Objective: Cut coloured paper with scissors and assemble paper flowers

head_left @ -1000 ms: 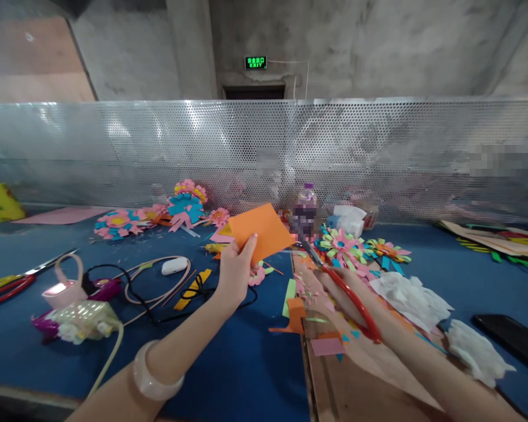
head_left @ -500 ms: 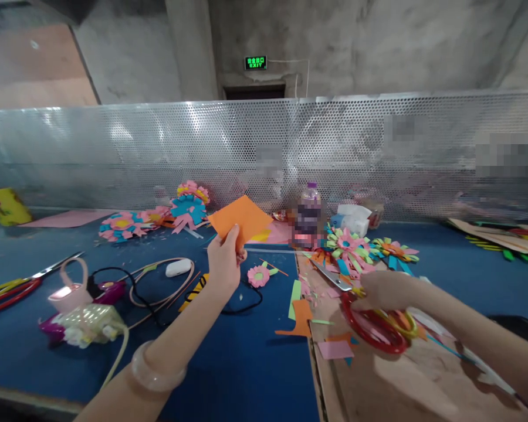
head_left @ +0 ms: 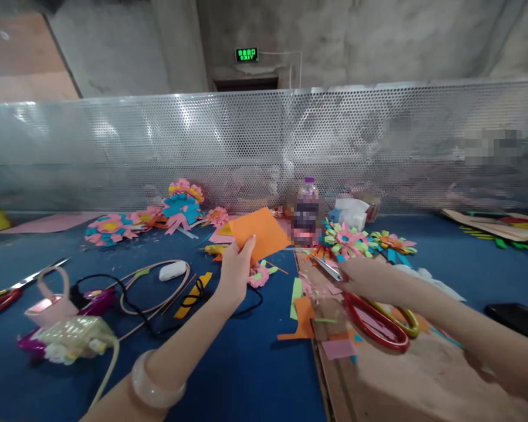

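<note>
My left hand [head_left: 235, 271] holds an orange paper square [head_left: 260, 233] by its near corner, raised above the blue table [head_left: 242, 363]. My right hand [head_left: 367, 280] lies blurred over the middle of a pair of scissors [head_left: 381, 322] with red and yellow handles. The scissors rest on a brown cardboard sheet [head_left: 387, 387], their blade [head_left: 328, 268] poking out past my fingers. The handles lie free behind the hand; whether the fingers grip the scissors is unclear.
Paper flowers [head_left: 349, 239] and paper scraps [head_left: 301, 313] surround the cardboard. A bottle [head_left: 307, 202] stands at the perforated metal screen [head_left: 158, 146]. Cables, a white case [head_left: 173, 271], a pink fan [head_left: 53, 305] and other scissors [head_left: 2, 296] lie left; a phone [head_left: 517, 319] right.
My right hand lowered the scissors from the air onto the cardboard, then slid forward over them. My left hand swayed slightly left and back with the orange paper.
</note>
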Demonstrator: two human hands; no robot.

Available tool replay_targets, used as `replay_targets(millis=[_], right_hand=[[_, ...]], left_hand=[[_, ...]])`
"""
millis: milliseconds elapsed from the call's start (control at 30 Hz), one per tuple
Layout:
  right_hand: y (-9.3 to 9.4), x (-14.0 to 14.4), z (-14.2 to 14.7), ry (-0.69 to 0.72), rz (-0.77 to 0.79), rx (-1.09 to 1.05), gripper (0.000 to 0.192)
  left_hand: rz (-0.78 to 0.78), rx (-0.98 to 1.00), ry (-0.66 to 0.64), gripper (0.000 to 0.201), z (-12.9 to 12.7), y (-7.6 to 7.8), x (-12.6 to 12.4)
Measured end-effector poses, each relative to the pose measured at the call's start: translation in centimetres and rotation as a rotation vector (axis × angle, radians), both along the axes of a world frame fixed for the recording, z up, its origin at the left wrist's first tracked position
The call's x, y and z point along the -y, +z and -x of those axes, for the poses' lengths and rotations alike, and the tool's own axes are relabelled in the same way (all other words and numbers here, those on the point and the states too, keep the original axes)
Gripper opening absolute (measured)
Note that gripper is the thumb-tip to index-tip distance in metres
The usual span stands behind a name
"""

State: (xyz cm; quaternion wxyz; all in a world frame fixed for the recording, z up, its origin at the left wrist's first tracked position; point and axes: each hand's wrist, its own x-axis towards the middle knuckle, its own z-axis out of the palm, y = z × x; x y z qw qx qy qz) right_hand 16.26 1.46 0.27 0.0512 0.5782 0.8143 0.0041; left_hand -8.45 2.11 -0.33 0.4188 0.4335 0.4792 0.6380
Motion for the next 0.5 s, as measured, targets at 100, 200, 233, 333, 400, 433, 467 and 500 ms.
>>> replay_targets(millis=[100, 200, 233, 333, 400, 433, 467, 500], right_hand=[[-1.2, 1.7, -3.5, -0.130, 0.034, -0.068, 0.032], [-2.9, 2.4, -4.7, -0.212, 0.019, -0.093, 0.033], [-3.5, 2.5, -4.7, -0.218, -0.002, -0.095, 0.033], [-4.3, 2.5, -4.5, -0.201, -0.049, -0.100, 0.036], [-4.2, 2.4, -4.4, -0.201, -0.055, -0.096, 0.035], [-4.0, 2.3, -4.4, -0.212, -0.058, -0.090, 0.034], [-3.7, 2.2, -4.5, -0.230, -0.063, -0.081, 0.033], [-3.4, 2.1, -4.5, -0.249, -0.061, -0.074, 0.033]], left_hand=[[0.013, -0.022, -0.067, 0.032, -0.8, -0.2, 0.8], [0.029, -0.073, -0.122, 0.034, -1.4, -0.3, 1.5], [0.037, -0.104, -0.136, 0.034, -1.5, -0.3, 1.7], [0.054, -0.173, -0.186, 0.037, -1.6, -0.4, 2.0], [0.048, -0.164, -0.223, 0.037, -1.6, -0.4, 2.1], [0.035, -0.148, -0.240, 0.037, -1.6, -0.4, 2.1], [0.021, -0.123, -0.258, 0.037, -1.6, -0.4, 2.2], [0.013, -0.091, -0.274, 0.037, -1.7, -0.4, 2.2]])
